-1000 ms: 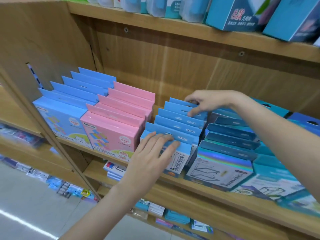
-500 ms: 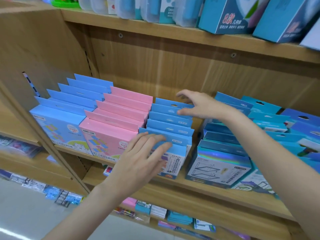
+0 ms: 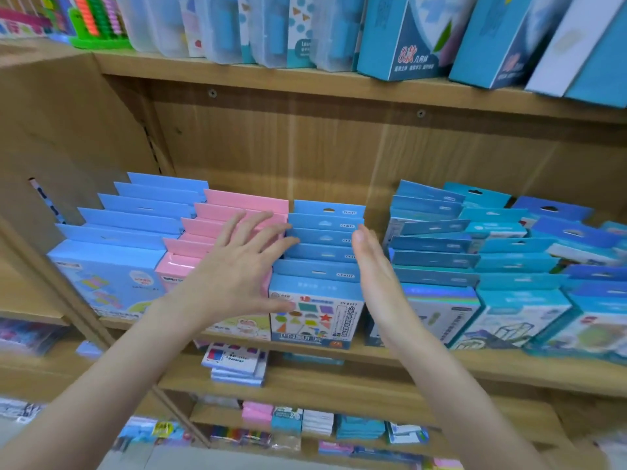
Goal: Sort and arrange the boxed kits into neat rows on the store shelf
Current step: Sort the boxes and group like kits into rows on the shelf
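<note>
Both hands have shifted to flank the row of mid-blue cardboard kit boxes point(image 3: 320, 266): left hand point(image 3: 237, 269) fingers spread, right hand point(image 3: 376, 276) flat, neither gripping. Leftward rows look neat; the teal boxes point(image 3: 509, 259) rightward remain jumbled.

It is a shop: wooden shelves point(image 3: 339, 86) carry many identical boxed kits point(image 3: 317, 283) in rows, with more packaged goods point(image 3: 237, 364) below them.

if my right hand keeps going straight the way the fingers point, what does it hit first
Probably the shelf's wooden back panel. The right hand stands edge-on, fingers pointing back along the gap between the blue kit row and the teal row. It may brush a blue hang tab first; depth is unclear.
</note>
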Action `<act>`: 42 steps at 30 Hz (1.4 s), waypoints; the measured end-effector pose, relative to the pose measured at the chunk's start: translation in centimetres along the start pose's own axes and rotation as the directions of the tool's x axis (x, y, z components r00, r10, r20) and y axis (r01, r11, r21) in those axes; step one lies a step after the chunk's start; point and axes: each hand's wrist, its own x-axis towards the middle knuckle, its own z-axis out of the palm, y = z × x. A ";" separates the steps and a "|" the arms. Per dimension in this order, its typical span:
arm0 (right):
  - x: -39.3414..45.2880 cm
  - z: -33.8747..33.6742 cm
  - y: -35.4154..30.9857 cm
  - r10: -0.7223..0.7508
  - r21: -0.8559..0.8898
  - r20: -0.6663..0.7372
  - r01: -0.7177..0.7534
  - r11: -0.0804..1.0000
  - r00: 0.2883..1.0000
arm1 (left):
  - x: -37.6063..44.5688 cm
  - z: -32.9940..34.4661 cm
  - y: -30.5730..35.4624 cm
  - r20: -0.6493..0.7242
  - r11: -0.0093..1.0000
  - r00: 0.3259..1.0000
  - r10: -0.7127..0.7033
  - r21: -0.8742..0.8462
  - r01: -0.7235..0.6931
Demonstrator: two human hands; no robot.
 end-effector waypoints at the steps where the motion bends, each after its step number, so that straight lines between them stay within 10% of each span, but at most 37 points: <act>1: 0.1 0.2 0.3 0.005 0.024 -0.005 -0.004 1.000 1.000 | 0.0 0.0 0.0 -0.004 1.000 1.000 -0.004 0.003 0.004; 11: 2.6 -2.0 -2.6 0.011 0.035 -0.132 -0.007 0.999 0.991 | -0.2 0.3 -0.1 0.003 1.000 1.000 -0.004 0.006 0.004; 22: 8.1 -1.5 -3.2 0.319 0.043 0.050 -0.321 0.946 0.946 | 0.2 0.4 -0.2 0.009 0.998 0.998 -0.062 -0.006 0.062; 42: 8.6 -2.4 -3.8 0.244 -0.287 0.117 -0.202 0.937 0.963 | -0.2 0.6 -0.1 -0.042 0.996 0.997 -0.058 -0.063 0.055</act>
